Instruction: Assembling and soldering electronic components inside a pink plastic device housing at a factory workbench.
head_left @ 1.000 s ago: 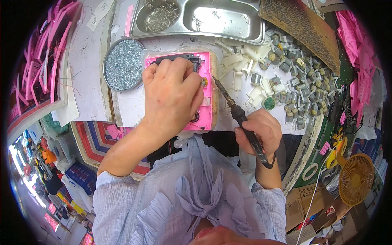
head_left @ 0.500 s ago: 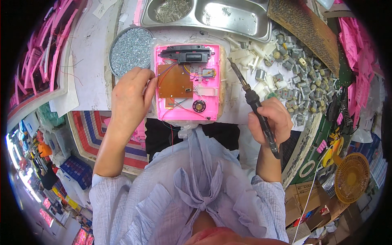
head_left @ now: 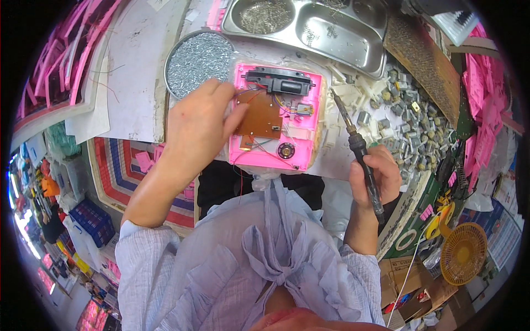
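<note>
A pink plastic housing [head_left: 265, 159] lies open on a bag-wrapped pad in front of me. Inside it are a brown circuit board [head_left: 257, 117], a long black plastic part [head_left: 287, 84], a small motor [head_left: 304, 109], a round black speaker [head_left: 286, 150] and thin coloured wires. My left hand [head_left: 201, 118] is over the housing's left edge, thumb stretched toward the board's corner and apart from the bent fingers; nothing shows between them. To the right, my right hand [head_left: 381, 174] grips a soldering iron [head_left: 358, 144], its tip pointing up and left, apart from the housing.
A round dish [head_left: 167, 71] of small screws stands behind my left hand. A steel compartment tray [head_left: 345, 41] sits at the back. White plastic pieces [head_left: 353, 91], a heap of small motors [head_left: 425, 132] and a brown board [head_left: 422, 69] lie at right, with a yellow fan [head_left: 465, 254] lower down.
The view has shifted, so the bench appears farther right. Against the housing, my left hand has moved slightly farther in, its thumb now over the board's corner. My right hand still holds the soldering iron.
</note>
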`<state>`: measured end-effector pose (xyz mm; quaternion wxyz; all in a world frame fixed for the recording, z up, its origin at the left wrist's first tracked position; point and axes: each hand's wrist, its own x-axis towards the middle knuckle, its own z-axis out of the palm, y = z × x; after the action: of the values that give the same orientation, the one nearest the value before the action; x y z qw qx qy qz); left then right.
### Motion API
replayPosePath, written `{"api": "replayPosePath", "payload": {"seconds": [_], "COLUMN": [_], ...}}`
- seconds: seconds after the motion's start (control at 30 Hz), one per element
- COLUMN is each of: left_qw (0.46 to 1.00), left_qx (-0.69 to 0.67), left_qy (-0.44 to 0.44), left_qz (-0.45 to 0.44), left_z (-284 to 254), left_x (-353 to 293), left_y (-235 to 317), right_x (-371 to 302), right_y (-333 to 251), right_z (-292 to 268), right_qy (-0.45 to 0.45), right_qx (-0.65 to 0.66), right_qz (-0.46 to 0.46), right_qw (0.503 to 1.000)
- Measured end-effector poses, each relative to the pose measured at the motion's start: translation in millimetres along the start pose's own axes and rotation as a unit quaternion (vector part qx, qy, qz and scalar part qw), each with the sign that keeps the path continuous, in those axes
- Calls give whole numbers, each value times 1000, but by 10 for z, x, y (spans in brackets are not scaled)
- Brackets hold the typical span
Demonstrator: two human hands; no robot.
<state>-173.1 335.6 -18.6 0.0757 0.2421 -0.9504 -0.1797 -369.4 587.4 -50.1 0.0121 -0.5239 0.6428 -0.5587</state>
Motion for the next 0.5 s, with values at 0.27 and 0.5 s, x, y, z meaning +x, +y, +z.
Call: {"api": "replayPosePath", "payload": {"seconds": [0.27, 0.5], "left_qw": [993, 990], "left_qx": [65, -83], "left_qy": [-44, 73], "left_qz": [86, 83], "left_z": [92, 93], "left_x": [140, 221], "left_y": [37, 73], "right_x": [119, 132], "right_y": [-29, -33], "right_z": [106, 96], "right_qy": [-13, 2], "right_qx": [16, 8], "right_qz": [-15, -18], "right_qw": [1000, 1000]}}
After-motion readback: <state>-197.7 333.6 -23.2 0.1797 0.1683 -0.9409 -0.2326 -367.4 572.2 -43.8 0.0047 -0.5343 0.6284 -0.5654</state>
